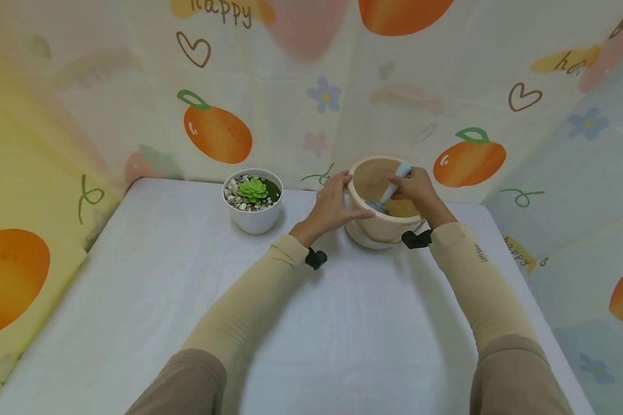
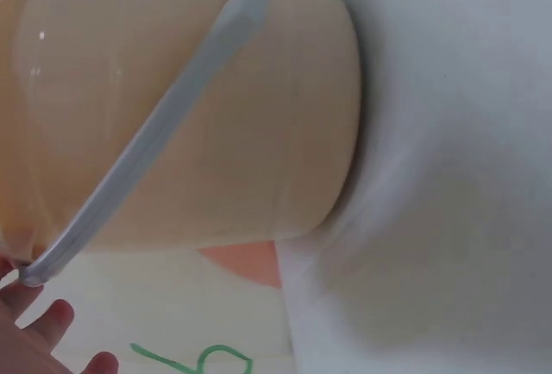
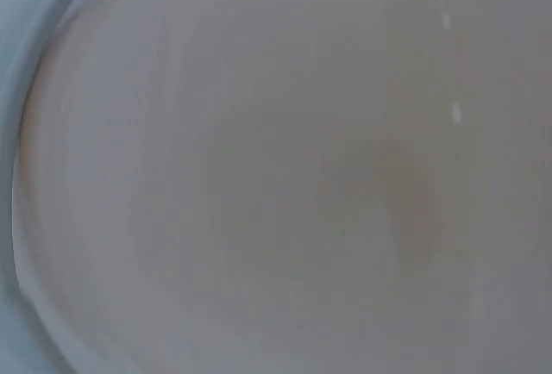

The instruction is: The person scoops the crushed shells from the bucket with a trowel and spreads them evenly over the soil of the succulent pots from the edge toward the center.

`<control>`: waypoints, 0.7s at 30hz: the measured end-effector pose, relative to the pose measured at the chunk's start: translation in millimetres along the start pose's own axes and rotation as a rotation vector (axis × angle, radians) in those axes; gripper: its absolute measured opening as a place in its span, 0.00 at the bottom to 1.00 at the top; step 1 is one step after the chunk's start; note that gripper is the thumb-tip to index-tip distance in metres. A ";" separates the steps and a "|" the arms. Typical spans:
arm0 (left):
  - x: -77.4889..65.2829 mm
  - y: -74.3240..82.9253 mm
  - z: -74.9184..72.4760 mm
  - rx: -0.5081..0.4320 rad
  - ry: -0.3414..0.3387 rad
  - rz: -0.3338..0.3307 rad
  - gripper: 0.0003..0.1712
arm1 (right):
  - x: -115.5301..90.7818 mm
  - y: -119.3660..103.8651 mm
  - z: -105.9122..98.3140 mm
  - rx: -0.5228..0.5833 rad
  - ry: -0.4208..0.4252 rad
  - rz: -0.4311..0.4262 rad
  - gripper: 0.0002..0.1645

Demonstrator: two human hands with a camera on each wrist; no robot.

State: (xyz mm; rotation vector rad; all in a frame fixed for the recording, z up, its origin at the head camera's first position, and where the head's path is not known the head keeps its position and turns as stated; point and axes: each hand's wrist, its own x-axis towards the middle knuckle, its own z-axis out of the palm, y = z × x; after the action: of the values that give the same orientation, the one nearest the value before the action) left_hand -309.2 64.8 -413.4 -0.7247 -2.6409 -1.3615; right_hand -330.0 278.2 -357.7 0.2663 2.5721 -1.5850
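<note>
A peach-coloured bucket [image 1: 389,228] stands at the back right of the table; its grey-white carrying handle [image 2: 164,128] hangs down across its side. My left hand [image 1: 333,206] rests against the bucket's left rim, thumb stretched along the front and fingers spread; some fingertips touch near the handle's pivot in the left wrist view. With my right hand [image 1: 417,188] I grip the thick handle of a light-blue tool [image 1: 394,183] inside the bucket. It slants down, and its grey-blue head is partly hidden by the near rim. The right wrist view shows only the bucket's wall [image 3: 285,176] close up.
Left of the bucket stands a white pot [image 1: 256,221] with a green succulent [image 1: 252,189] and pebbles. A white cloth covers the table [image 1: 342,340]. Just behind the bucket, a printed curtain [image 1: 280,75] rises along the table's back edge; its sides hang left and right.
</note>
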 end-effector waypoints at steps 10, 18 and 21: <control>-1.0 -1.0 2.5 -0.015 0.012 -0.012 0.58 | 1.7 -2.9 -0.7 0.181 0.070 0.074 0.19; -0.2 -1.0 5.2 -0.011 0.018 -0.023 0.58 | 3.5 -0.9 0.4 0.155 -0.014 0.064 0.17; -1.0 -2.0 5.6 -0.008 0.022 -0.028 0.59 | 0.7 -1.0 -3.6 0.205 0.026 0.078 0.17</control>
State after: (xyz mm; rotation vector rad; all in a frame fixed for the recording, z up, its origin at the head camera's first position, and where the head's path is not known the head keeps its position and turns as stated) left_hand -308.4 67.9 -418.5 -0.6719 -2.6398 -1.3801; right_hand -330.9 281.0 -355.4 0.4021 2.3860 -1.8280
